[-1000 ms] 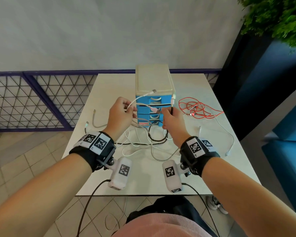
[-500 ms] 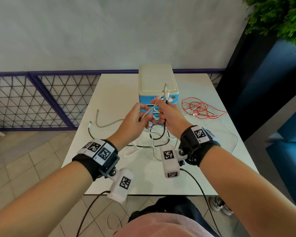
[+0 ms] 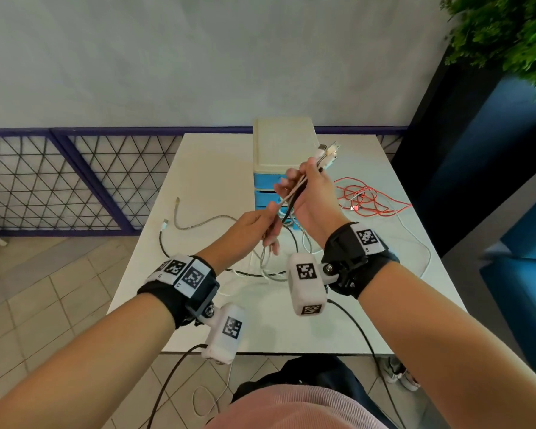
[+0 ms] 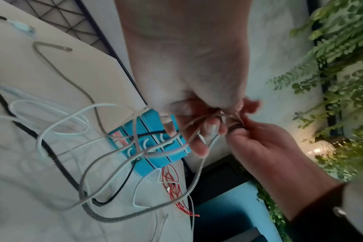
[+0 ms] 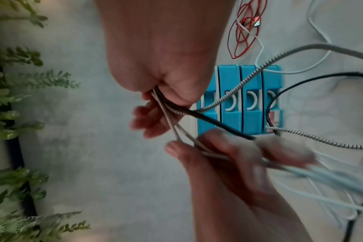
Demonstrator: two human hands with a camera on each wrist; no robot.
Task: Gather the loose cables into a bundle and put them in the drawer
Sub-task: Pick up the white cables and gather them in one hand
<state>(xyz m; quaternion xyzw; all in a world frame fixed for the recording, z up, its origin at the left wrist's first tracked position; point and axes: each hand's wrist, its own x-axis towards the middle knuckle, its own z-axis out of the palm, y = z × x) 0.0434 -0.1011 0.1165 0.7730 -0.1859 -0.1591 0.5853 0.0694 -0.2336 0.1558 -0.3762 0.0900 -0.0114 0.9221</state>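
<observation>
My right hand (image 3: 310, 187) is raised over the table and grips several cables near their plug ends (image 3: 327, 153), white, black and braided. Just below it my left hand (image 3: 268, 226) pinches the same cables (image 5: 182, 135), which hang down in loops to the table (image 3: 270, 267). Behind the hands stands the small drawer unit (image 3: 283, 144), cream on top with blue drawer fronts (image 5: 251, 101), all pushed in. A braided grey cable (image 3: 198, 222) and a black one (image 3: 163, 243) trail to the left on the table.
A tangled red cable (image 3: 369, 201) lies right of the drawer unit, with a thin white cable (image 3: 415, 239) running toward the table's right edge. The white table (image 3: 369, 320) stands against a wall; a dark planter with green leaves (image 3: 508, 29) is at the right.
Both hands have come together and risen. The right hand lifted the plug ends up and to the right, and the left hand moved in under it onto the same cables.
</observation>
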